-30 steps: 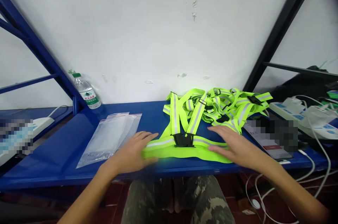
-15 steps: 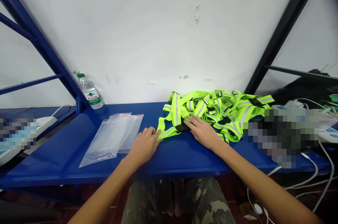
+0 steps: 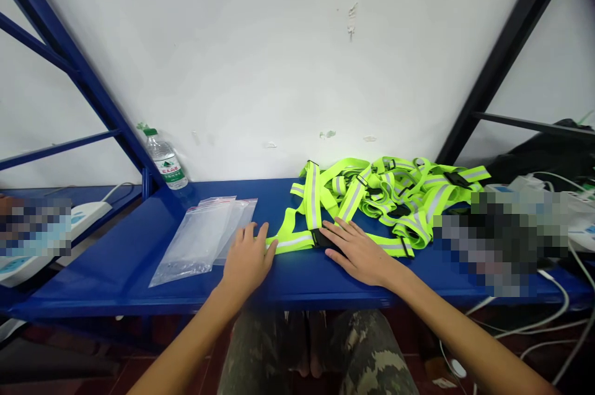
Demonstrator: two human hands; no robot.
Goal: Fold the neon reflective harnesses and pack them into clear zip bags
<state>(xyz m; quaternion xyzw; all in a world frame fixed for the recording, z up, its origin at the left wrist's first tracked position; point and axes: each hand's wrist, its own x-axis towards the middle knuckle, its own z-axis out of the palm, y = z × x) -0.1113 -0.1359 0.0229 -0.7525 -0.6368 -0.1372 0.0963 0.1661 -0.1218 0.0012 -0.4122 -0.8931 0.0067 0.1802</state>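
A neon-yellow reflective strap harness (image 3: pixel 297 240) with grey stripes lies along the front of the blue table. At its left end, my left hand (image 3: pixel 246 260) holds the strap between thumb and fingers, the other fingers bent down toward the table. My right hand (image 3: pixel 361 253) rests flat, fingers stretched, over the black piece (image 3: pixel 321 238) in the middle of the lower strap. This piece is partly hidden by the fingers. Behind my right hand, more neon-yellow straps (image 3: pixel 400 187) with black buckles are heaped, running into the strap I touch.
Clear zip bags (image 3: pixel 198 237) lie left of my left hand on the blue table (image 3: pixel 116 258). A water bottle (image 3: pixel 168 162) stands by the wall near the blue frame. White cables (image 3: pixel 553 296) and pixelated items sit at the right; a power strip (image 3: pixel 88 215) is far left.
My left hand has moved left and slightly down, drawing the lower strap straighter. My right hand has shifted down and flattened over the black piece. The view has turned slightly.
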